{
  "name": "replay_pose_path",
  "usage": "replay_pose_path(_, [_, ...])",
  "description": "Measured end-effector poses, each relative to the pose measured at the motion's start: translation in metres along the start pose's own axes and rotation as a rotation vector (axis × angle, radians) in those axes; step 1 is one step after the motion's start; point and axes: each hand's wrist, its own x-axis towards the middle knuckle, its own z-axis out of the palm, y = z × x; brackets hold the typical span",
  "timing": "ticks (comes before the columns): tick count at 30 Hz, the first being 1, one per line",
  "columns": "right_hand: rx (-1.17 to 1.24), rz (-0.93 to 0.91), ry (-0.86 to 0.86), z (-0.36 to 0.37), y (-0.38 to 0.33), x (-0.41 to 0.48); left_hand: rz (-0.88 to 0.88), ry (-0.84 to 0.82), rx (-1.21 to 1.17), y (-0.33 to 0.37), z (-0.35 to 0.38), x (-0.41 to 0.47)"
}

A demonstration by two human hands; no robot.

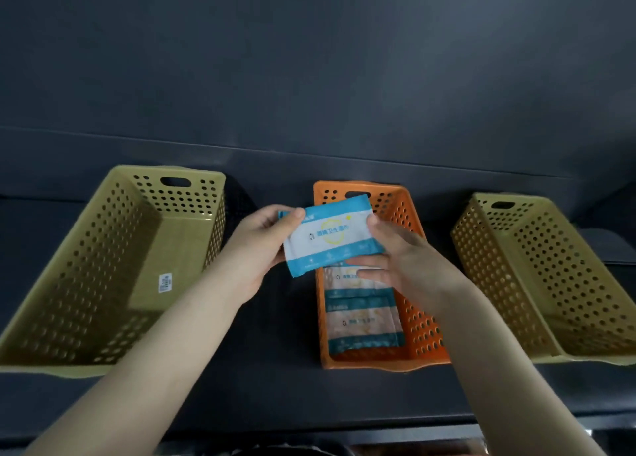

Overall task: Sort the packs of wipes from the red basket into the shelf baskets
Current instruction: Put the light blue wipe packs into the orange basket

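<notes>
Dark shelf (285,380) runs across my view and carries three perforated baskets in a row.

- Left yellow basket (86,249), at 9 o'clock from the middle one, is the biggest in view. I see no packs in it.
- Right yellow basket (557,266) sits at 3 o'clock. Its floor is partly hidden by the near wall, so I cannot tell what it holds.
- Red basket (418,318) stands between them and looks orange in this light.

Both hands hold one thing. My left hand (254,249) pinches the held pack (330,239) at its 9 o'clock edge, thumb on top. My right hand (395,259) takes the 3 o'clock edge, thumb above and fingers curled under. The pack is blue-banded with a white middle. It hangs above the 12 o'clock end of the red basket, tilted and clear of the rim.

Two more packs (363,321) lie flat, one after the other, in the red basket. Their print is too blurred to say whether they match the held one.

A small white sticker (165,282) is on the left basket's floor.

My judgement on the step in hand:
- Read the face while both hands steady the pack, then settle on a basket.
- Let go with the hand farther from the chosen basket and carry with the nearer one.
- Lift over the wall rather than drag across it, since the soft wrapper could catch on the rim.
- Lay the pack flat at the 12 o'clock end so later packs can line up toward 6.
</notes>
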Motion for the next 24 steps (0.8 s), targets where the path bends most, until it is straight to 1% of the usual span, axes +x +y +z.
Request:
replay_pose_path(1, [0.034,-0.043,0.017,0.002,0.000,0.002,0.029,0.002,0.005,-0.001,0.006,0.003])
replay_pose_path(2, [0.047,-0.088,0.101,0.002,-0.002,0.003,0.078,0.027,0.030,-0.004,0.011,0.008])
replay_pose_path(3, [0.065,-0.143,0.209,-0.001,-0.003,0.006,0.141,0.062,0.097,-0.008,0.014,0.013])
replay_pose_path(5, [0.054,-0.237,0.412,-0.013,-0.006,0.012,0.232,0.121,0.321,-0.016,0.015,0.022])
replay_pose_path(7, [-0.141,-0.255,0.578,-0.025,-0.005,0.024,0.212,0.078,0.482,-0.023,0.015,0.025])
replay_pose_path(9, [-0.426,-0.216,0.675,-0.026,0.005,0.042,0.163,-0.015,0.544,-0.032,0.014,0.024])
replay_pose_path(10, [-0.526,-0.197,0.696,-0.024,0.012,0.053,0.144,-0.053,0.544,-0.036,0.014,0.024])
replay_pose_path(11, [-0.572,-0.179,0.698,-0.019,0.019,0.064,0.127,-0.077,0.526,-0.039,0.013,0.024])
replay_pose_path(12, [-0.549,-0.152,0.674,-0.016,0.024,0.074,0.109,-0.088,0.505,-0.040,0.013,0.024])
replay_pose_path(14, [-0.392,-0.076,0.563,-0.010,0.033,0.089,0.092,-0.095,0.494,-0.040,0.013,0.026])
replay_pose_path(15, [-0.351,-0.050,0.516,-0.008,0.038,0.096,0.086,-0.099,0.499,-0.039,0.012,0.027])
replay_pose_path(16, [-0.375,-0.035,0.496,-0.008,0.044,0.101,0.079,-0.105,0.502,-0.038,0.012,0.027])
replay_pose_path(20, [-0.514,-0.020,0.578,-0.012,0.055,0.110,0.047,-0.124,0.468,-0.037,0.011,0.025])
replay_pose_path(22, [-0.483,-0.040,0.631,-0.014,0.056,0.112,0.039,-0.124,0.456,-0.036,0.011,0.023])
replay_pose_path(24, [-0.466,-0.025,0.630,-0.014,0.053,0.111,0.040,-0.117,0.465,-0.035,0.012,0.022])
